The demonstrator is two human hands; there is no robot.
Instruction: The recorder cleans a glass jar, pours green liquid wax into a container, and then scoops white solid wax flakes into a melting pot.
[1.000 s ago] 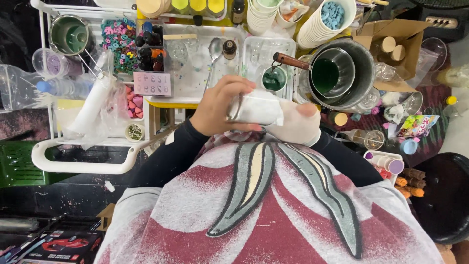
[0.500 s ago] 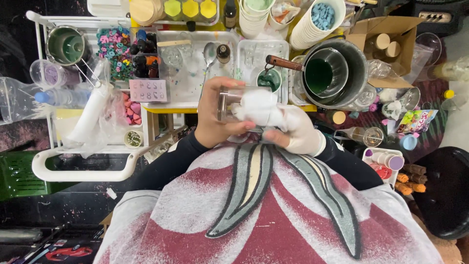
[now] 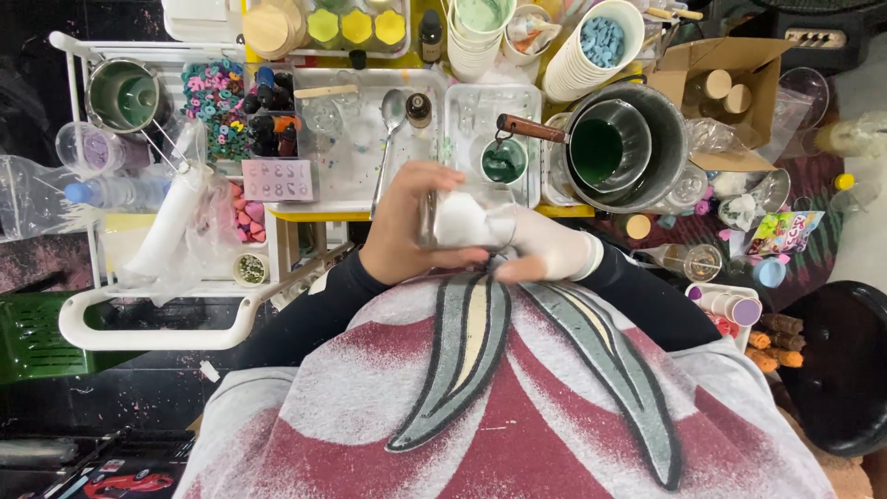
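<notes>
From the head camera, looking straight down, your bare left hand point(image 3: 407, 226) was wrapped around a small clear glass jar point(image 3: 434, 214), fingers curled about its side. Your right hand point(image 3: 545, 245), in a white glove, pressed a crumpled white cloth point(image 3: 467, 220) against and into the jar's open end, fingers closed on the cloth. Both hands met just above your chest, over the near edge of the cluttered work table point(image 3: 319, 214) with its yellow front.

Just beyond your hands sat a clear plastic tray point(image 3: 527, 139) holding a small round cup of dark green liquid point(image 3: 504, 160). To its right, touching the tray's edge, stood a large grey metal pot point(image 3: 637, 139) with a wooden handle and a smaller vessel of green liquid inside. A metal spoon point(image 3: 388, 129) lay in a second clear tray point(image 3: 323, 176) to the left. At the table's far edge stood a stack of white paper cups point(image 3: 591, 55) topped with blue pieces. A white wire cart point(image 3: 139, 314) stood at the left.
</notes>
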